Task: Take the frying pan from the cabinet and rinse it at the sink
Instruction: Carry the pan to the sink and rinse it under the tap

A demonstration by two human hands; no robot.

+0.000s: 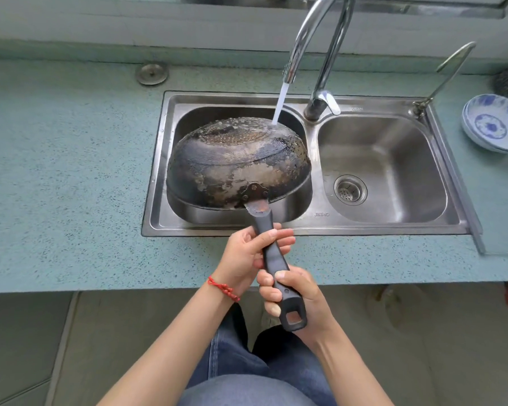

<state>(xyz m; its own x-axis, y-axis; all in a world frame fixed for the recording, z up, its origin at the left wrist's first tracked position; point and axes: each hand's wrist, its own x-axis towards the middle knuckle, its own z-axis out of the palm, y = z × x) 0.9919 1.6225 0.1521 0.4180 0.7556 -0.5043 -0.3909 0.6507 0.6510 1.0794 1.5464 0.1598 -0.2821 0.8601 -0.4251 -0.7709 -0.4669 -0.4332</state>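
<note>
Over the sink (pixel 311 227), both hands closed around the frying pan (pixel 238 162) handle

Pan (pixel 238 162) over left basin (pixel 299 212); bowls (pixel 493 124) right.

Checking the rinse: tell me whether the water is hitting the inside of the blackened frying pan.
No, the blackened frying pan is upside down, so the water stream strikes its scorched underside.

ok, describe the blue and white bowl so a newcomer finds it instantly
Start at the double sink set in the teal countertop. Go past its right basin to the frame's right edge. The blue and white bowl sits there: the only patterned crockery in view.
</note>
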